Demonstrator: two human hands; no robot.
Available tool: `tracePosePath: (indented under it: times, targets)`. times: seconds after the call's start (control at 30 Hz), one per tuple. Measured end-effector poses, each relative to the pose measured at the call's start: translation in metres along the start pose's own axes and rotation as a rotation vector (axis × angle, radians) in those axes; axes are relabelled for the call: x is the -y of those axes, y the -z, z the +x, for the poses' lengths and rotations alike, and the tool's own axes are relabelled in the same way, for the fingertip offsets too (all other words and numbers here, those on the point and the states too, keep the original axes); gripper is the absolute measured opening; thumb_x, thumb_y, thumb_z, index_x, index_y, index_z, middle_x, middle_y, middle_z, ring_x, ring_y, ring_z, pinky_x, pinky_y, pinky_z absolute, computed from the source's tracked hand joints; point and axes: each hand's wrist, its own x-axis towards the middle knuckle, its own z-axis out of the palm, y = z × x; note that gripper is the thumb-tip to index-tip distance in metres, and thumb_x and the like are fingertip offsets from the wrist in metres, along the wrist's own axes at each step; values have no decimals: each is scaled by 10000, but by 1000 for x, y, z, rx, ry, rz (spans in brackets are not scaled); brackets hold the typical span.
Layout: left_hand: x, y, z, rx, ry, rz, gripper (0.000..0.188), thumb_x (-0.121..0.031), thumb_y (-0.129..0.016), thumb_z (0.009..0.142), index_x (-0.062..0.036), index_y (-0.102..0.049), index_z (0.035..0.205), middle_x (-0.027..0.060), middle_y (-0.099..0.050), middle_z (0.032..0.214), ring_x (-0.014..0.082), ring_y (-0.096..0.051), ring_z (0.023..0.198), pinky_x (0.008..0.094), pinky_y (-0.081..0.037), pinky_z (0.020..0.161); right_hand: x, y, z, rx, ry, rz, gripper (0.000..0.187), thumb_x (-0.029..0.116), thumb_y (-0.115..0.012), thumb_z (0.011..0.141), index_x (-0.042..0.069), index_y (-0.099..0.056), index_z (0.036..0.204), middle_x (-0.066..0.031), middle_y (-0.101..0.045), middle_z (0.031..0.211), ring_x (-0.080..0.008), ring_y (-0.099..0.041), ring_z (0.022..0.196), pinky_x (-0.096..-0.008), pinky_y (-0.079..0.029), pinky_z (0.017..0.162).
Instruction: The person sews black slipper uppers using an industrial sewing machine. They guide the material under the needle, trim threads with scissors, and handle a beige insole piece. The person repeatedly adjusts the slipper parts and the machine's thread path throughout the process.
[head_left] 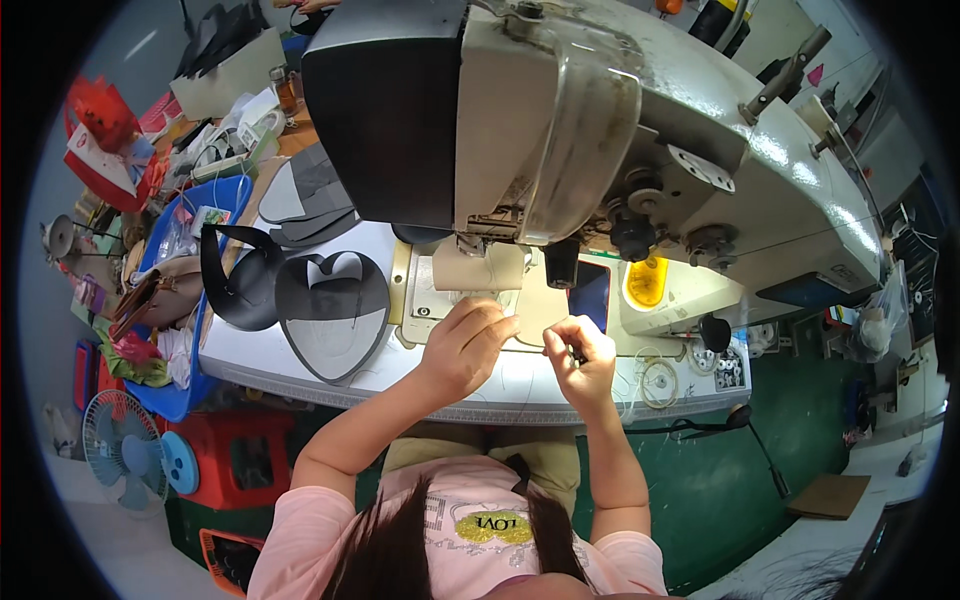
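A large white industrial sewing machine (700, 90) with a black head cover (385, 120) stands over the worktable (470, 408). Beneath its needle area lies a beige piece of material (475, 270). Just in front of that piece is my left hand (465, 347), its fingers bent and pressed together; what they hold, if anything, is hidden. To its right, my right hand (582, 358) is closed in a pinch around a small dark thing that I cannot name. Fine loose threads show on the table near both hands. A dark flat screen-like device (590, 293) lies behind my right hand.
At left on the table are a heart-shaped black-and-grey piece (335, 330), a curved black piece (240, 285) and stacked dark cut pieces (310, 195). A filled blue basket (180, 395) adjoins them. Right of my hands are a yellow round part (646, 283), a thread coil (659, 383) and a bobbin tray (730, 372).
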Motion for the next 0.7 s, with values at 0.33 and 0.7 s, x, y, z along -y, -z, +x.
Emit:
tracePosePath:
  times: [0.33,0.7]
  targets:
    - [-8,2,6,-60,49,5,235,48,-700,654,-3,-610,866,104,-583,774,270,-590,734,329,-494,615,-5,-19,26,24,254,-125,490,-129,-616,662,42,-589,1120,-65,-591,738,-159,-576,619,-241,-465,583]
    - [15,10,-21,-328,579,-212,234,-62,-670,764,7,-558,957,91,-589,793,181,-573,705,288,-456,579,-9,-43,42,-212,405,-176,135,-43,-666,699,30,-576,768,-65,-503,651,-184,-431,498,-275,-350,465]
